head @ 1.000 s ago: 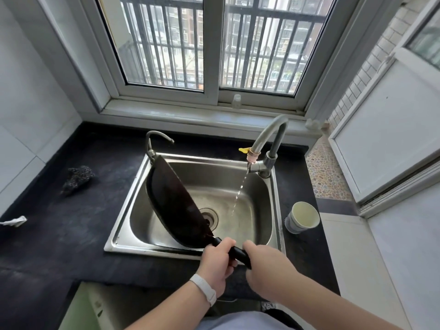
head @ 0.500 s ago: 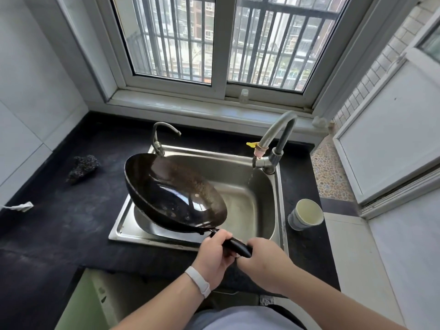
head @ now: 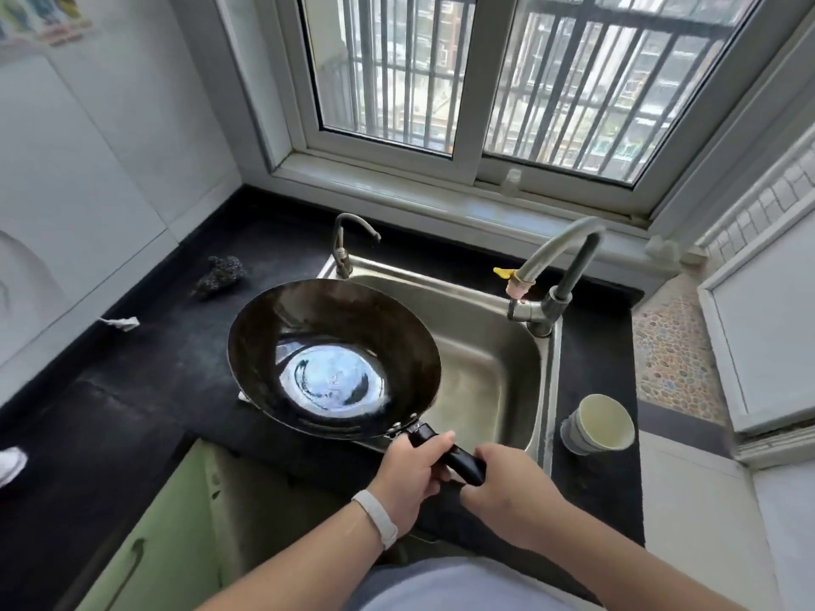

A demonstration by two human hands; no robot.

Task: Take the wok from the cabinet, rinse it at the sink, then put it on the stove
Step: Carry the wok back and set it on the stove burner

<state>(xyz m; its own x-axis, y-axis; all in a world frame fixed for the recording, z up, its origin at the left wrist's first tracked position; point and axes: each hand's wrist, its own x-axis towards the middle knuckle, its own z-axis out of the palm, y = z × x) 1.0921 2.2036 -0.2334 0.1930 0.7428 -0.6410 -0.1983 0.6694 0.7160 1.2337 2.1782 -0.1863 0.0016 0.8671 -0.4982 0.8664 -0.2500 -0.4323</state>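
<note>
Wok (head: 334, 359) held level and bowl-up, just ahead of both hands, hovering over the left edge of the sink (head: 480, 341) and the dark counter (head: 145, 390). Left hand (head: 412, 471) wrapped tight around the black handle (head: 458, 461) nearest the bowl; right hand (head: 507, 491) clamped on the handle's tail end, just behind the left. Two-handed grip probably chosen to steady a heavy pan. Shiny wet patch pooled in the wok's base, suggesting rinsing done. Curved faucet (head: 560, 258) further ahead and right of the grip, no visible stream. Pale cup (head: 597, 423) on the counter to the right of the grip, well apart from it. Dark scrubber (head: 220, 275) far ahead and left. Stove not in view; carrying there likely next.
</note>
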